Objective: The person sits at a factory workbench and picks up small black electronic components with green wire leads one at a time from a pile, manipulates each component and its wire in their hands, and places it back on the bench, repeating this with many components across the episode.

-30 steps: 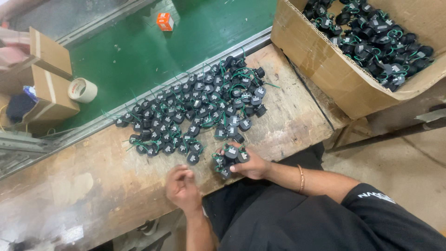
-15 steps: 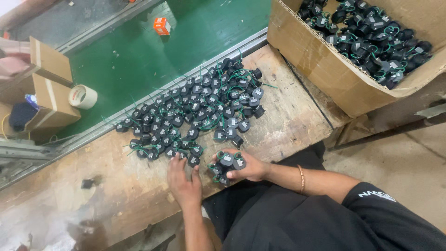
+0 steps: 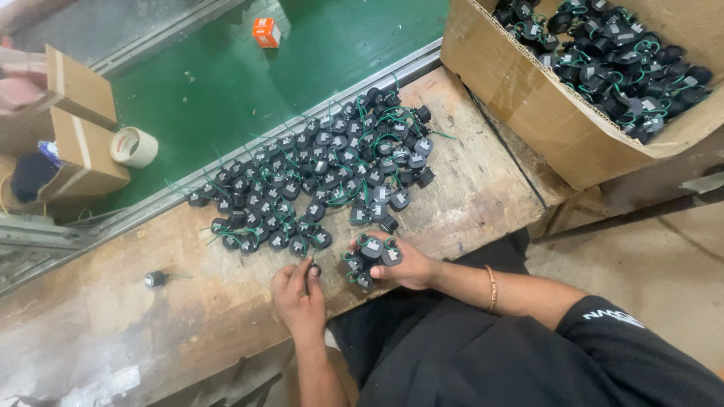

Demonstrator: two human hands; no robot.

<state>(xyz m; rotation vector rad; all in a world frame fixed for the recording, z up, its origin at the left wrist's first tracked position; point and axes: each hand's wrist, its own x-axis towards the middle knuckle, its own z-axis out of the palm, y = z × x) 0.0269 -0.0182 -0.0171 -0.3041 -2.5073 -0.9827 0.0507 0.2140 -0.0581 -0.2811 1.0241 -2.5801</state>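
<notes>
While the left hand (image 3: 300, 295) pinches one small black part (image 3: 314, 270) between fingertips at the near edge of the wooden bench (image 3: 113, 316), the right hand (image 3: 403, 264) is curled around a cluster of the same parts (image 3: 369, 256), green leads sticking out between its fingers. Both hands sit just below the main spread of black parts (image 3: 317, 177), laid out loosely across the bench top (most still untouched, by the look of it). One stray part (image 3: 154, 280) lies well apart to the left. A cardboard box (image 3: 528, 98) at upper right holds many more of the same parts. Judgement: early-to-middle stage; only a handful gathered, the bulk of the spread and the box contents left. Beyond the bench: green belt (image 3: 226, 83), tape roll (image 3: 134, 146), small orange box (image 3: 266, 32).
</notes>
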